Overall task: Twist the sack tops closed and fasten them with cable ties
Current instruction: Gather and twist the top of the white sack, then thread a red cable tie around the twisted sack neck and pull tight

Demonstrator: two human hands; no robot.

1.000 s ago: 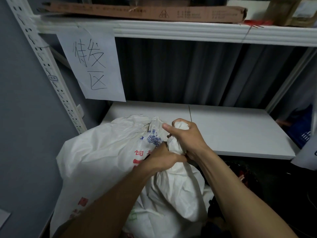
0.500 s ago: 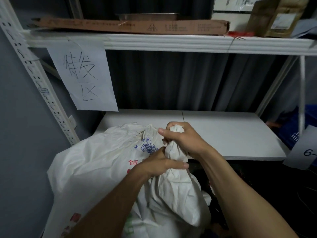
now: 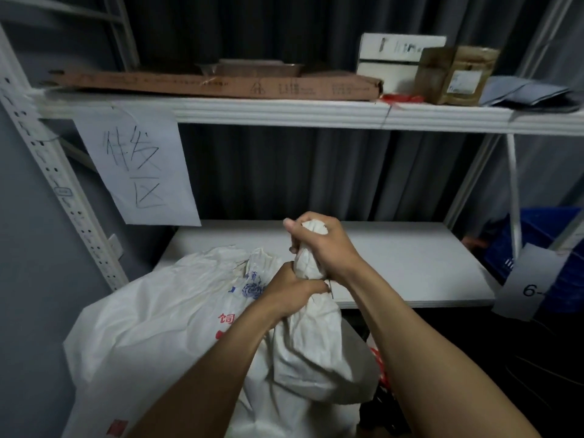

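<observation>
- White shelf rack [image 3: 284, 113], two boards in view.
- Upper board: long flat carton [image 3: 221, 85], metal tray [image 3: 256, 67] behind it, white box [image 3: 395, 61], brown box [image 3: 455, 75], grey bags [image 3: 524, 93], red scrap [image 3: 399, 98].
- Paper sign [image 3: 136, 165] hangs from its edge.
- Lower board [image 3: 395, 260]: bare where visible.

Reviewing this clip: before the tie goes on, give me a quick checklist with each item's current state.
1. Sack top gathered into a neck: ok.
2. Right hand gripping the upper neck: ok.
3. Left hand clamping below it: ok.
4. Cable tie within reach: cannot tell, none clearly visible.
5. A hand free to take a tie: not ok, both are on the sack.
6. Second sack closed: cannot tell.
</observation>
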